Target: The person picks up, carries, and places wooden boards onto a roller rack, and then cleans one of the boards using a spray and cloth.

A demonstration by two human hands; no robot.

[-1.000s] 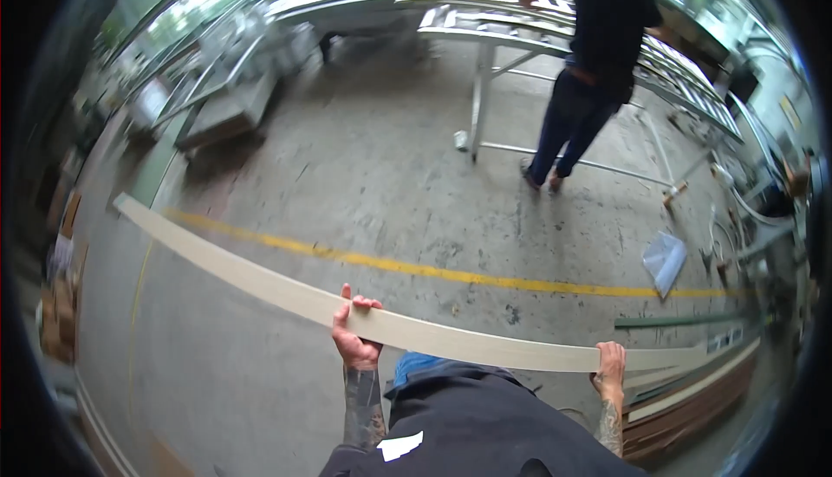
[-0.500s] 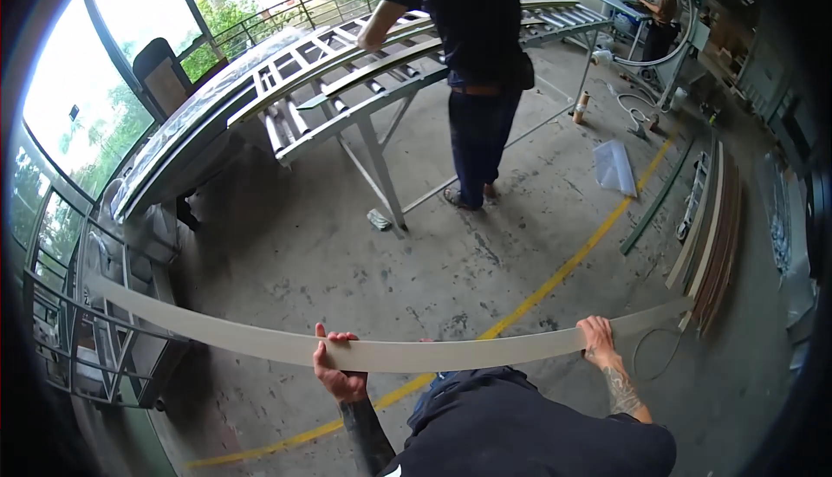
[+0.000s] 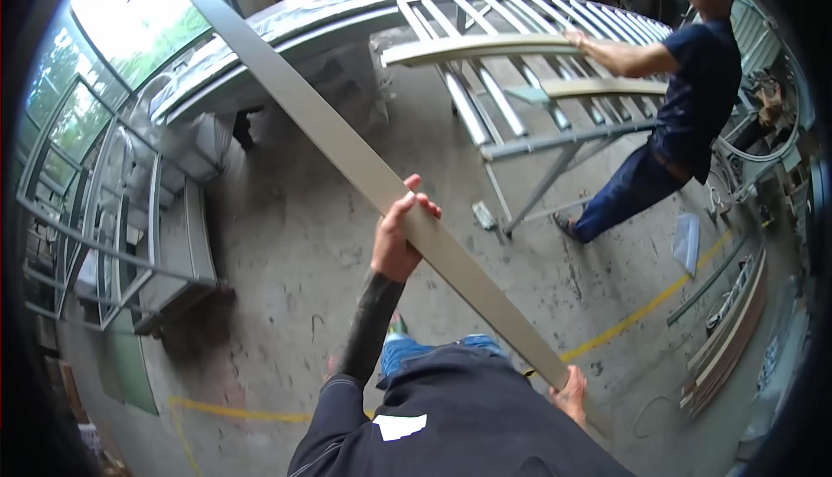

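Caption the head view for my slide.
Left hand and right hand hold a long beige board above the floor; a co-worker stands at a roller table.

Your long flat beige board (image 3: 334,143) slants upper left to lower right, cutting off straight reach across mid-frame. Bare grey concrete floor (image 3: 286,243) left of your left hand (image 3: 403,233): passable. Obstacles: grey metal tube rack (image 3: 113,250), left edge; silver metal roller table (image 3: 568,139) plus co-worker in dark blue (image 3: 702,87), upper right; brown-and-beige strip stack (image 3: 732,330), lower right. Board's far end overlaps long plastic-covered bench (image 3: 347,0), upper left; can't tell you the gap.
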